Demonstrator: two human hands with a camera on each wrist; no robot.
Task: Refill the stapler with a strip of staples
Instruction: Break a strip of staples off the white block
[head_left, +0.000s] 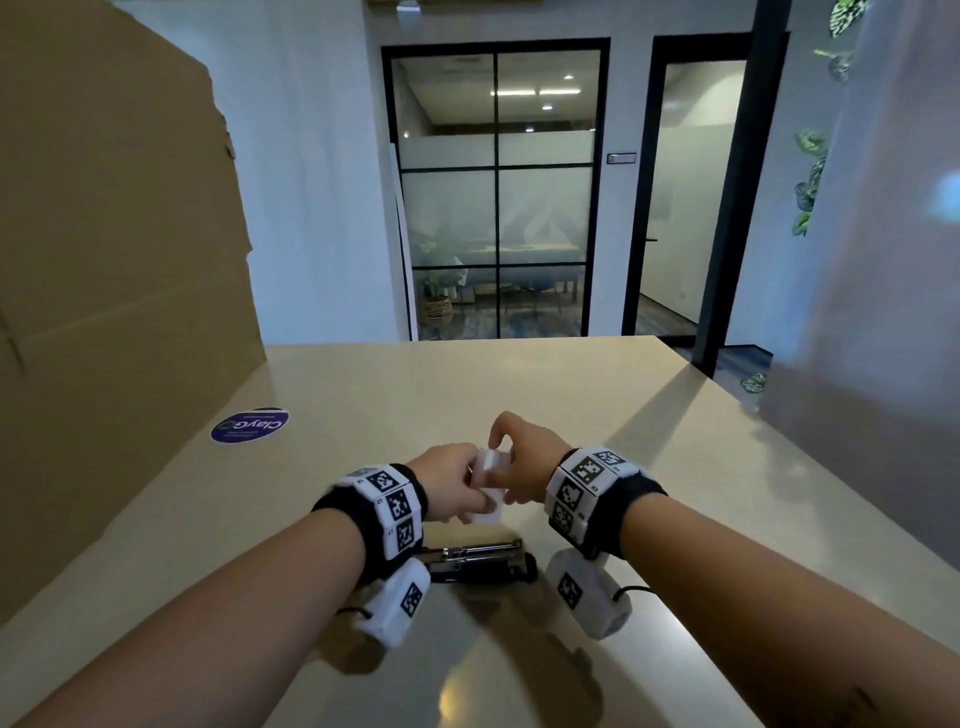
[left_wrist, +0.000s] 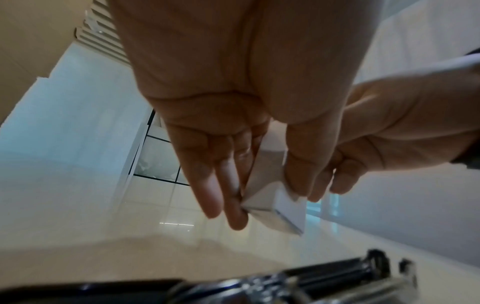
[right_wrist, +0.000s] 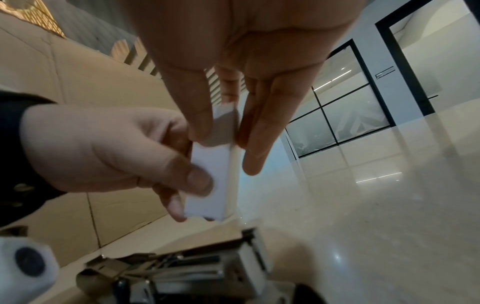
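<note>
Count by kind:
- Hands: 2 — left hand and right hand, both on the same item above the worktop.
- White staple box: 1, small, held between the two hands.
- Stapler: 1, black with a metal channel, lying on the worktop near the wrists.
- Worktops: 1, beige.
- Cardboard box: 1, large, standing at the left.
- Round purple sticker: 1, on the worktop beside the cardboard.
- Marker wristbands: 2 — one per wrist.
- Loose staple strips: can't tell, none countable from these views.
</note>
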